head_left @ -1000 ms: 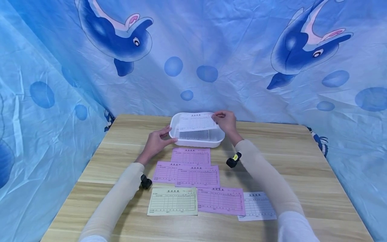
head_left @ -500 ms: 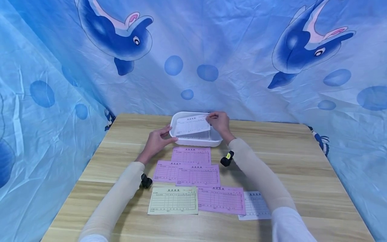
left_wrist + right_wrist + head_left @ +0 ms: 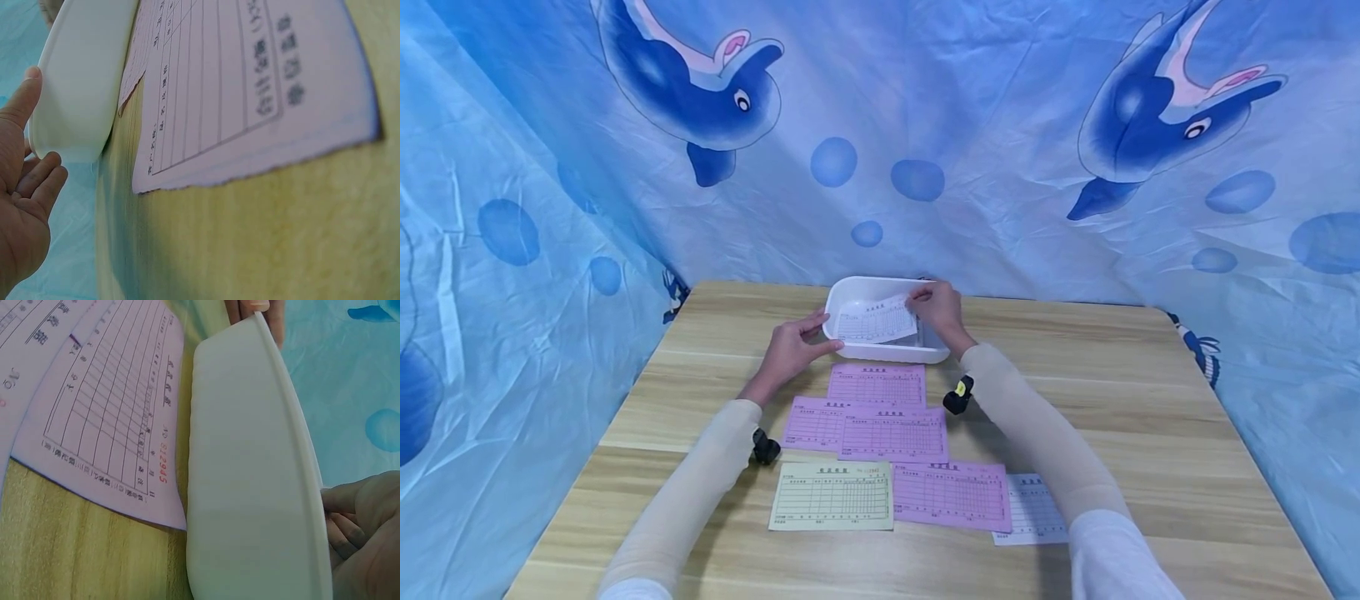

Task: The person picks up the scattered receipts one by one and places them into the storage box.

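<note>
A white plastic tray [image 3: 887,354] stands at the back of the table. My left hand [image 3: 790,348] holds its left end, thumb at the front corner and fingers along the side; the left wrist view shows the same hand [image 3: 25,194] against the tray wall. My right hand [image 3: 942,310] reaches over the tray's right part and pinches the right edge of a white receipt slip [image 3: 876,323]. That slip lies tilted inside the tray, over another white slip mostly hidden beneath it. In the right wrist view the tray wall [image 3: 250,462] hides the right fingertips.
In front of the tray lie pink receipt slips [image 3: 895,435], some overlapping. Nearer are a pale green slip [image 3: 831,497], another pink slip [image 3: 953,497] and a white slip [image 3: 1033,510] partly under it and the right arm. A blue dolphin-print cloth [image 3: 880,125] hangs behind the wooden table [image 3: 1150,417].
My right hand has moved left and slightly down, lowering the white receipt slip from above the tray into it. The left hand has stayed on the tray's left end.
</note>
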A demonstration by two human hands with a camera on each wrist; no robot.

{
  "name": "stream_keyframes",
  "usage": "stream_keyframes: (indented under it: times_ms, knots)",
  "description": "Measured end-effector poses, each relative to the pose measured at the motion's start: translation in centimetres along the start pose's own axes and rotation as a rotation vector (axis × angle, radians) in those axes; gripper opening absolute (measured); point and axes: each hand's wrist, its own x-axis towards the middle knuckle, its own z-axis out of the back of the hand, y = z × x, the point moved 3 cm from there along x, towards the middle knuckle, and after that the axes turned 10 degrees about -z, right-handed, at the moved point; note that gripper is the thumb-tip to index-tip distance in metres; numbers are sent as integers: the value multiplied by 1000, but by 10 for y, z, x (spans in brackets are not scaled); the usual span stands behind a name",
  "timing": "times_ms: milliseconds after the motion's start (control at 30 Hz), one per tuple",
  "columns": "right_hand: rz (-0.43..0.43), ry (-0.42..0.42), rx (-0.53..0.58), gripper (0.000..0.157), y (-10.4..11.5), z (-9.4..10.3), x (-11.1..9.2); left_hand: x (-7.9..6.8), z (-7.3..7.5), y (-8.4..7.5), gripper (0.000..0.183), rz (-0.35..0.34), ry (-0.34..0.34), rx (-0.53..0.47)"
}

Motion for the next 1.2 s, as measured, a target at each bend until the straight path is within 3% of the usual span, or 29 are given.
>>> stream_keyframes:
  times_ms: [200,433,733,1200]
  knots:
    - [-23,52,-53,14,-5,-2,1,-1,-1,1,76,-21,-4,-1]
    - [24,91,-52,17,-11,10,2,0,-3,0,79,-18,0,29]
    - [89,115,-19,23,-6,55,-8,-2,-2,0,78,-14,-2,46]
    - [206,76,21,30,-9,126,-59,-1,0,4,80,-19,2,38]
